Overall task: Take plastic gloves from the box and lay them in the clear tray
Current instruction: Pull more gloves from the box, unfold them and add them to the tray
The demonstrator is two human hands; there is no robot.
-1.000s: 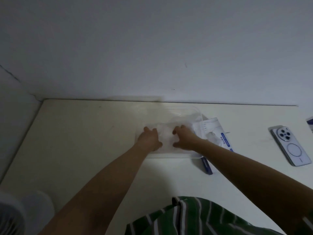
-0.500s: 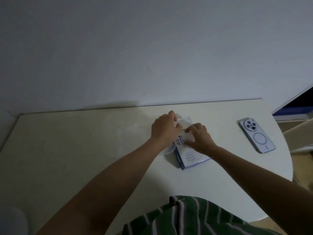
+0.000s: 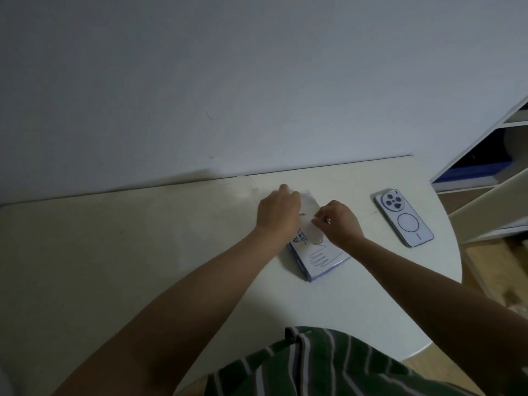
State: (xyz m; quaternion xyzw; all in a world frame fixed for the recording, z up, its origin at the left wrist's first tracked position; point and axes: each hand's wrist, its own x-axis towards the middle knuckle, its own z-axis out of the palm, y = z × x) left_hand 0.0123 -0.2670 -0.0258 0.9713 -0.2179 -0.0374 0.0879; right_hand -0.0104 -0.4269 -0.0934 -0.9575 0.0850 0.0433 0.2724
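Observation:
A flat white-and-blue glove box (image 3: pixel 321 257) with a glove outline printed on it lies on the white table. My left hand (image 3: pixel 278 212) rests on the box's far end, holding it down. My right hand (image 3: pixel 340 221) pinches a thin clear plastic glove (image 3: pixel 313 231) coming out of the box's top. The clear tray (image 3: pixel 243 190) is barely visible to the left of the box, near the wall; the dim light hides what lies in it.
A phone (image 3: pixel 404 217) lies face down to the right of the box. The table's rounded edge (image 3: pixel 454 267) curves close on the right. A white shelf unit (image 3: pixel 491 172) stands beyond it. The wall runs along the table's far side.
Both hands have left the tray and moved right to the box. The left hand now holds the box and the right hand has pinched a glove at its opening.

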